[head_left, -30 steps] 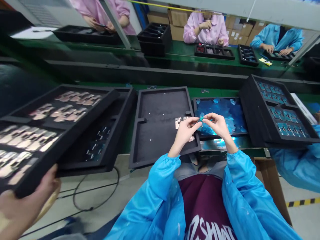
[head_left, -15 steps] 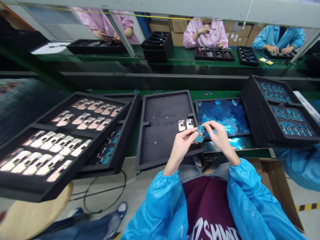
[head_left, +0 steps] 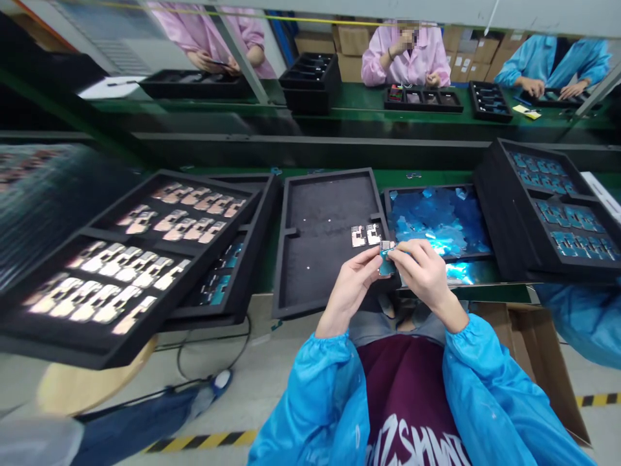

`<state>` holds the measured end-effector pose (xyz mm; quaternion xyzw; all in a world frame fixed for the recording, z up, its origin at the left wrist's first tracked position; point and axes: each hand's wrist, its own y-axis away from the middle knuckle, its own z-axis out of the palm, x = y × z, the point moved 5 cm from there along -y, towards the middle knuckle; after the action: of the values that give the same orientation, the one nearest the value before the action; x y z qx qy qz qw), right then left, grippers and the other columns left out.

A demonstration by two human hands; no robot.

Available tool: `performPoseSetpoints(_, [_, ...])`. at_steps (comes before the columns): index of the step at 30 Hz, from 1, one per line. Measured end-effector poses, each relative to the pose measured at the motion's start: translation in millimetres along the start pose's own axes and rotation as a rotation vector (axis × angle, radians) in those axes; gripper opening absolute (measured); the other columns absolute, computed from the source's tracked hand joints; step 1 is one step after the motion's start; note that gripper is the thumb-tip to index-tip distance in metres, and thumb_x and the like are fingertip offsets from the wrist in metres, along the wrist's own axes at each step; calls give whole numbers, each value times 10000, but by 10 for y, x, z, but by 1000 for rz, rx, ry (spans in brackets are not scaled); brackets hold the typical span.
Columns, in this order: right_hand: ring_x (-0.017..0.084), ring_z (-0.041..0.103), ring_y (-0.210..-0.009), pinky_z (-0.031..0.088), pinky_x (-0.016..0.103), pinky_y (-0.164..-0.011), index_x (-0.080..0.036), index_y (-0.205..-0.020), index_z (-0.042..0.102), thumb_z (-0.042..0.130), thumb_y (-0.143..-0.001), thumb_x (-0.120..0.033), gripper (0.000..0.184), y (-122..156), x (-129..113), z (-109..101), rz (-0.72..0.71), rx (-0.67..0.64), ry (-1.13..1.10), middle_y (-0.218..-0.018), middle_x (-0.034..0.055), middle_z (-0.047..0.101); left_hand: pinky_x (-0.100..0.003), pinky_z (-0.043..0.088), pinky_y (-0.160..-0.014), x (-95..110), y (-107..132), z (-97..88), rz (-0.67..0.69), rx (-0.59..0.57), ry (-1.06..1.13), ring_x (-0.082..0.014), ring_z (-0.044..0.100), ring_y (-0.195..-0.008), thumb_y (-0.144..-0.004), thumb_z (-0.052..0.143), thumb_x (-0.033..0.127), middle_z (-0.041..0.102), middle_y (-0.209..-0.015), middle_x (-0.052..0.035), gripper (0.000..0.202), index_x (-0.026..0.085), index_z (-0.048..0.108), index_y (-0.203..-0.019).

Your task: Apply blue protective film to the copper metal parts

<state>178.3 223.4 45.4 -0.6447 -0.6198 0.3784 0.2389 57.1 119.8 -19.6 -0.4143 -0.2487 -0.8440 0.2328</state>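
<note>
My left hand [head_left: 352, 285] and my right hand [head_left: 422, 275] meet above the right rim of a black foam tray [head_left: 315, 265], pinching a small metal part with blue film [head_left: 387, 260]. Most of that part is hidden by my fingers. Two small metal plates [head_left: 365, 236] lie on the foam just beyond my hands. Behind my right hand, a shallow tray holds a heap of loose blue film pieces [head_left: 436, 223].
To the left, a tilted black tray holds rows of metal plates [head_left: 145, 272]. To the right stands a black tray of blue-covered parts [head_left: 548, 207]. A blue sleeve [head_left: 582, 320] enters at right. Co-workers sit across the green bench [head_left: 369, 103].
My hands have drawn closer together, and my fingers now cover more of the blue part. The view has shifted slightly, and the hand at the lower left holding the left tray is gone.
</note>
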Motion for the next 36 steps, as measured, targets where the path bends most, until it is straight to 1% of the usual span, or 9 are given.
performPoseSetpoints(8, [255,728,-1154,646,441,-1000,-291,-1212,789,533,-1109,-157,307,179,-96,20,-22,-230,-126,-1186,67,824,-274,645,-812,1,-27,-115,-30,54,18,-161,772,-894,-777,982,399,832,-1133,-80,472,189,796,-1157])
performPoseSetpoints(13, [252,753,-1075,642,442,-939,-282,-1169,761,540,-1101,-173,256,310,-78,-40,83,-155,-230,-1101,71,820,-287,653,-828,161,-71,-322,134,241,-58,-183,789,-938,-765,960,396,826,-1153,-100,475,175,773,-1141])
performPoseSetpoints(17, [259,742,-924,614,424,-826,-262,-1124,727,549,-1094,-308,186,376,472,-69,475,-20,-221,-1008,88,793,-301,666,-772,419,36,-680,324,474,-285,-193,795,-867,-740,952,381,828,-1033,-94,533,139,752,-1170])
performPoseSetpoints(20, [257,747,-914,585,397,-852,-243,-1153,707,571,-1052,-336,194,367,1065,102,746,-141,-176,-967,65,794,-285,646,-635,401,58,-799,218,400,-464,-187,764,-721,-704,948,377,811,-892,-77,604,97,741,-1197])
performPoseSetpoints(22, [259,756,-938,567,384,-886,-233,-1114,714,605,-1009,-283,160,321,1383,276,818,-300,-130,-958,56,806,-274,621,-566,303,32,-800,142,338,-533,-167,726,-621,-686,933,370,793,-843,-58,606,87,742,-1186])
performPoseSetpoints(25, [272,749,-1008,551,369,-884,-230,-1073,723,626,-994,-231,125,228,1659,477,794,-489,17,-1019,70,816,-259,593,-534,176,-34,-739,124,348,-620,-155,710,-559,-715,867,331,771,-825,-30,516,109,749,-1165])
performPoseSetpoints(29, [310,710,-1117,562,388,-900,-206,-1242,698,591,-1038,-202,230,125,1747,611,630,-654,192,-1070,113,807,-265,545,-556,153,-79,-608,153,384,-850,-191,732,-618,-808,776,299,751,-790,-18,398,157,762,-1180])
performPoseSetpoints(33, [334,664,-1220,576,413,-974,-199,-1188,741,639,-1011,-177,206,71,1787,643,544,-715,220,-1187,162,786,-316,509,-701,249,-33,-517,167,374,-1242,-264,758,-801,-892,727,313,770,-783,-30,282,206,785,-1146])
performPoseSetpoints(36, [318,659,-1261,575,399,-1025,-227,-1107,794,654,-994,-157,193,13,1889,633,495,-744,203,-1231,139,792,-327,468,-707,325,3,-517,111,321,-1377,-291,757,-830,-915,716,358,774,-760,-21,252,226,784,-1118])
